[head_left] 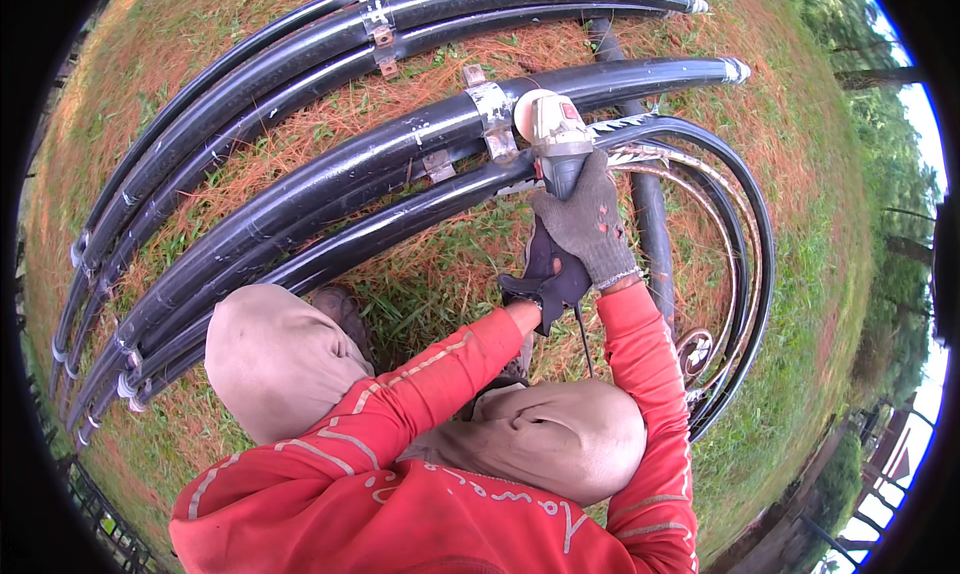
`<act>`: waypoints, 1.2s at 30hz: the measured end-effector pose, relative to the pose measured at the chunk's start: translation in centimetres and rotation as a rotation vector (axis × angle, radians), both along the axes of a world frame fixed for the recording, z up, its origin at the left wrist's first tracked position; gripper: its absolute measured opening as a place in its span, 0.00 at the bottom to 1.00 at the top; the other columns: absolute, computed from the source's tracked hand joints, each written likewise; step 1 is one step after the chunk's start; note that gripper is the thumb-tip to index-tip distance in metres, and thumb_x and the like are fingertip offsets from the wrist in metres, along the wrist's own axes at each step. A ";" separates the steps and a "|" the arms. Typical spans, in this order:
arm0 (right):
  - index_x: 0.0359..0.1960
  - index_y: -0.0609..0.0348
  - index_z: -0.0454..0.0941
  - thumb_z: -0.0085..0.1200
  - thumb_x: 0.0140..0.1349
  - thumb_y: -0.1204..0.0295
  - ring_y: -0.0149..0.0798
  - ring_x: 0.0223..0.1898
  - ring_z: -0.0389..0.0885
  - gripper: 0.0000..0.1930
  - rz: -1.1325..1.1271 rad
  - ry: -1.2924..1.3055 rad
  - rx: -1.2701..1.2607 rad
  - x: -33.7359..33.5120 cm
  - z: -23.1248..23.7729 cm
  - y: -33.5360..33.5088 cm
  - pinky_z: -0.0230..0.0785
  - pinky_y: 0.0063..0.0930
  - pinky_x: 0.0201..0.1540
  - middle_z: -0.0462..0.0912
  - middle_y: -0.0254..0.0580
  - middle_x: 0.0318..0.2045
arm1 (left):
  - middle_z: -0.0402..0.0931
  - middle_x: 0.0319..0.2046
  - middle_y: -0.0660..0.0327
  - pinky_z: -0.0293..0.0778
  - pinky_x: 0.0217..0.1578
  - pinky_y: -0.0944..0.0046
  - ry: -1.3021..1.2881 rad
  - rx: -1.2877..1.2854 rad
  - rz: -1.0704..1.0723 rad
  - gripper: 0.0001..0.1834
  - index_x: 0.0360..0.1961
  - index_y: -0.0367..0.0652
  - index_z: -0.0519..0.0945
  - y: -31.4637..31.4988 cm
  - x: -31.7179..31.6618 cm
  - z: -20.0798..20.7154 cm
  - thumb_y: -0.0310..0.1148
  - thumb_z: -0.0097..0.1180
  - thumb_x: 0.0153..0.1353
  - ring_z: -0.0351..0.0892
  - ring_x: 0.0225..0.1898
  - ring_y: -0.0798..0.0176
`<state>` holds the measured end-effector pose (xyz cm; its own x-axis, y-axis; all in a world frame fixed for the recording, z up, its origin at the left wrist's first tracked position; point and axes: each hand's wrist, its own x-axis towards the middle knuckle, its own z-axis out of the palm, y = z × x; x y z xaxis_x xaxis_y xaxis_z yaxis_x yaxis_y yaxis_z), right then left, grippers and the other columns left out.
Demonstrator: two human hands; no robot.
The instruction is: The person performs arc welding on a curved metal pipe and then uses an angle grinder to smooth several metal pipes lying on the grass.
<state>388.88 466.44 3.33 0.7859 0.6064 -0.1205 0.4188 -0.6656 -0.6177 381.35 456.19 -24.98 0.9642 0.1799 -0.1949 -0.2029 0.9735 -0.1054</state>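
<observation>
An angle grinder (562,139) with a pale round disc (533,114) is held out in front of me. My right hand (592,222), in a worn grey knit glove, is closed around its body just behind the head. Below it, my left hand (553,272) in a dark, torn glove grips the rear part, which is mostly hidden by the gloves. A thin black cord (584,342) hangs down beneath my hands. The disc is close to a metal bracket (492,114) on a thick black pipe (410,134); contact cannot be made out.
More curved black pipes (270,69) with metal clamps (378,24) lie beyond, and a straight dark pipe (652,219) crosses underneath. Bent loops of tubing (765,264) are at the right. Grass strewn with brown needles (800,154) surrounds everything. My bent knees (275,359) are close to the pipes.
</observation>
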 end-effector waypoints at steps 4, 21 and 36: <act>0.53 0.72 0.63 0.71 0.51 0.65 0.73 0.44 0.84 0.36 0.072 -0.069 0.043 0.5 -0.4 -0.2 0.78 0.58 0.45 0.83 0.73 0.39 | 0.67 0.70 0.57 0.61 0.71 0.61 -0.001 -0.009 0.006 0.34 0.78 0.42 0.58 -0.4 0.1 -0.3 0.51 0.43 0.82 0.66 0.68 0.59; 0.51 0.72 0.62 0.71 0.50 0.65 0.74 0.44 0.84 0.35 0.087 0.014 -0.076 0.1 0.1 -0.5 0.78 0.57 0.45 0.82 0.74 0.39 | 0.67 0.69 0.57 0.61 0.71 0.62 0.018 -0.023 0.008 0.34 0.78 0.42 0.58 -2.6 -0.9 -0.9 0.51 0.43 0.81 0.65 0.68 0.60; 0.54 0.71 0.63 0.70 0.50 0.63 0.73 0.45 0.85 0.37 0.076 0.046 -0.046 0.5 -0.2 -0.6 0.78 0.57 0.45 0.83 0.73 0.40 | 0.67 0.69 0.57 0.61 0.71 0.63 0.027 -0.031 0.024 0.34 0.78 0.41 0.58 -3.5 -1.2 -2.6 0.51 0.43 0.81 0.65 0.68 0.60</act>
<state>389.35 465.89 3.09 0.7307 0.6573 -0.1846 0.4410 -0.6608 -0.6073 380.15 452.70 -27.62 0.9539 0.1967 -0.2268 -0.2297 0.9646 -0.1293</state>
